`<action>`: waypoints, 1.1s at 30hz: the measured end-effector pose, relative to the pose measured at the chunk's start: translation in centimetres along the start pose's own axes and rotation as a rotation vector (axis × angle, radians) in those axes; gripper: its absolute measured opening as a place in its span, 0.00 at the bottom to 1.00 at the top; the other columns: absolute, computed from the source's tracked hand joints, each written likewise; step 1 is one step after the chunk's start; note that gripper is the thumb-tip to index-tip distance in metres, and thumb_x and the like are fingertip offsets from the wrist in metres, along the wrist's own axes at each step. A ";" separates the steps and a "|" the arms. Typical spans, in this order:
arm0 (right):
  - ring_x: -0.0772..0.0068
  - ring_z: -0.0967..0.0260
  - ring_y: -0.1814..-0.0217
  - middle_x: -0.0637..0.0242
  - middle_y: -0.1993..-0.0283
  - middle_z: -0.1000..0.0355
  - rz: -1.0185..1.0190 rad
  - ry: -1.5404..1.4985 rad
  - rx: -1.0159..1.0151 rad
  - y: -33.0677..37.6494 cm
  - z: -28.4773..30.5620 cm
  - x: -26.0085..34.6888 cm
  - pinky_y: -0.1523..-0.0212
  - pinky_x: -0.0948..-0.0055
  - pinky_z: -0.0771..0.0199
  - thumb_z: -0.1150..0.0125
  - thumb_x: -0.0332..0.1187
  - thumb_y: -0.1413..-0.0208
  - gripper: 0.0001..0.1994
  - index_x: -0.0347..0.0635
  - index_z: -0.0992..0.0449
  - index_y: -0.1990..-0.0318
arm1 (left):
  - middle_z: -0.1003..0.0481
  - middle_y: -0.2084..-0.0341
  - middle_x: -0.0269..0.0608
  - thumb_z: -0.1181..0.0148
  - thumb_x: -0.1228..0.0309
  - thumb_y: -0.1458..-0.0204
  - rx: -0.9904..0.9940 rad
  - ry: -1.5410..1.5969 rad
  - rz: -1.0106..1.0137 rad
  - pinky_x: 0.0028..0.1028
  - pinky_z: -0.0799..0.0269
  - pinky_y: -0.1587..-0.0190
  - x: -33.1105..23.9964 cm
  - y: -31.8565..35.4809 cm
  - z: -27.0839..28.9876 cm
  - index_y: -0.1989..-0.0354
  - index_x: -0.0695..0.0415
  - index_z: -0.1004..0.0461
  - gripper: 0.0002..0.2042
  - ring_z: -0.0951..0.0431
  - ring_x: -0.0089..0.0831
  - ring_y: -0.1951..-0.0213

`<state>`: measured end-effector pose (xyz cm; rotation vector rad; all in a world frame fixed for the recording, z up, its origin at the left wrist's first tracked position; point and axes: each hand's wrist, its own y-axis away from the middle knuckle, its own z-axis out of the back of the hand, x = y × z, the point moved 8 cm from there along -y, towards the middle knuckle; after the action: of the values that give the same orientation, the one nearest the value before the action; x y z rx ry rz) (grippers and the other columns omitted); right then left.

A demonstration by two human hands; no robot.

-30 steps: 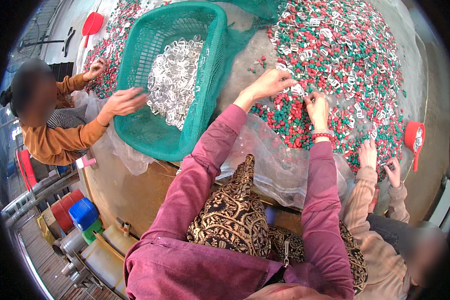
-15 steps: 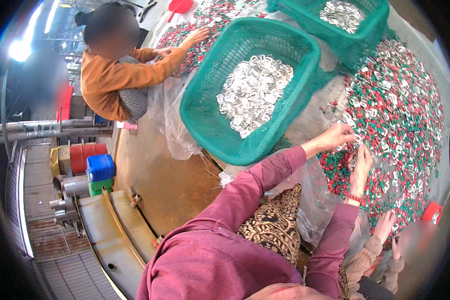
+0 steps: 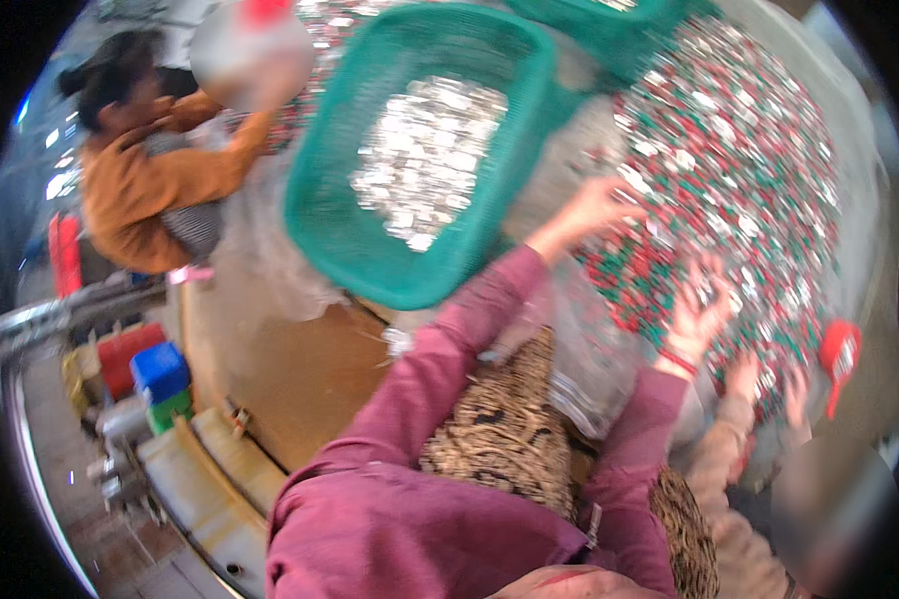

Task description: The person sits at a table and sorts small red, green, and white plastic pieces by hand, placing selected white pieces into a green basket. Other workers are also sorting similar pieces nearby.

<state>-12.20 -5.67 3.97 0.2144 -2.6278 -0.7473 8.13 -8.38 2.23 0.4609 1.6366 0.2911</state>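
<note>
Both arms, in magenta long sleeves, extend forward and upward from the lower edge. The bare left hand (image 3: pixel 591 208) reaches farther, fingers loosely spread and blurred. The bare right hand (image 3: pixel 697 311), a red band at its wrist, opens with fingers splayed.

Big heap of tiny red, green and silver pieces (image 3: pixel 739 170) spread across the right side, far to near. Blurry, so shapes are hard to tell. Both hands rest on its left edge.
</note>
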 end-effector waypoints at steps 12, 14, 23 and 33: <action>0.69 0.31 0.73 0.61 0.67 0.27 0.275 1.846 0.184 -7.4 0.0 -0.6 0.71 0.71 0.31 0.40 0.33 0.51 0.19 0.51 0.27 0.49 | 0.24 0.74 0.51 0.44 0.74 0.59 -0.070 -1.300 -0.316 0.40 0.26 0.65 1.3 -3.4 -2.1 0.77 0.61 0.24 0.04 0.22 0.45 0.68; 0.54 0.30 0.53 0.52 0.55 0.28 0.352 2.021 0.274 -7.9 0.4 -2.7 0.53 0.61 0.32 0.39 0.34 0.53 0.22 0.57 0.29 0.47 | 0.24 0.74 0.53 0.43 0.72 0.57 -0.069 -1.251 -0.276 0.40 0.27 0.65 1.7 -3.4 -1.1 0.75 0.62 0.25 0.06 0.22 0.47 0.68; 0.79 0.37 0.81 0.70 0.82 0.34 -0.050 1.308 -0.116 -4.4 6.4 -1.8 0.85 0.78 0.41 0.42 0.35 0.47 0.09 0.37 0.27 0.65 | 0.24 0.72 0.51 0.41 0.68 0.54 0.017 -0.727 -0.267 0.37 0.29 0.63 -0.3 -1.6 0.2 0.65 0.62 0.25 0.11 0.23 0.45 0.67; 0.76 0.38 0.76 0.65 0.70 0.36 -0.052 0.244 0.217 -0.4 2.2 1.4 0.89 0.91 0.39 0.45 0.32 0.45 0.06 0.43 0.34 0.68 | 0.24 0.72 0.49 0.37 0.62 0.57 0.022 -1.246 -0.332 0.39 0.29 0.64 1.1 -4.6 -1.4 0.66 0.57 0.25 0.14 0.23 0.45 0.66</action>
<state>-14.40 -5.32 2.54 0.4097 -2.4732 -0.4199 6.05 -11.81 -0.59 0.2670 0.4681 -0.2507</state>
